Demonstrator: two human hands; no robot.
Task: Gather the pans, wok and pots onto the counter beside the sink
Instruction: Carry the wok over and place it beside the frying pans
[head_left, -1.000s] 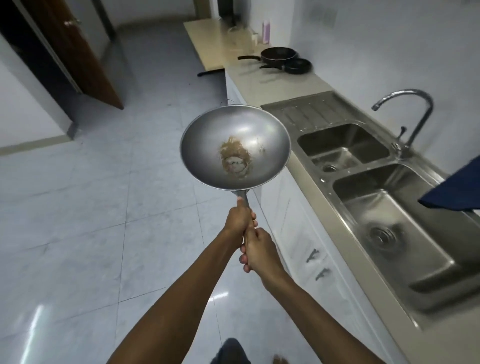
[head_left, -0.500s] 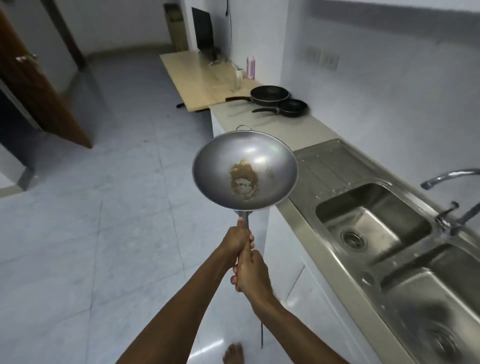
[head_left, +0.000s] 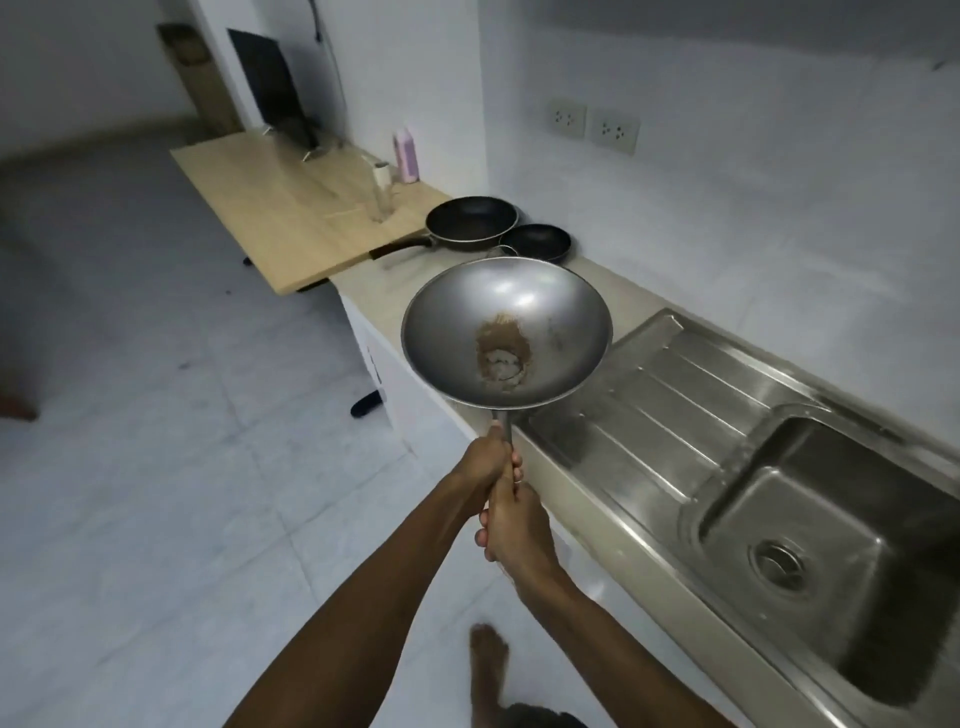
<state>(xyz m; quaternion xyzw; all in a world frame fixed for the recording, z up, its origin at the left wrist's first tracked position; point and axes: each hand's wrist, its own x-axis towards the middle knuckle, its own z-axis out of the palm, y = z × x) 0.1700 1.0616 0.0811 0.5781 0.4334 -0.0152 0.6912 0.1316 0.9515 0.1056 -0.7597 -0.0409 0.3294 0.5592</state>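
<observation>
Steel sink (head_left: 810, 519): set into the pale table (head_left: 613, 291) on the right, ridged draining board nearest the pans.
Wooden desk (head_left: 291, 208): beyond the table's far end, with a pink bottle (head_left: 406, 155) on it near the wall.
Wok (head_left: 506, 335): grey metal, brown patch at its centre, held up in the air over the table edge, beside the draining board.
Large pan (head_left: 471, 219): black, on the table's far end, handle pointing left.
Small pan (head_left: 536, 241): black, just beside the large pan.
Left hand (head_left: 485, 465): fingers clenched round the wok's handle, nearer the bowl.
Right hand (head_left: 517, 525): fingers wrapped round the same handle, just behind.
</observation>
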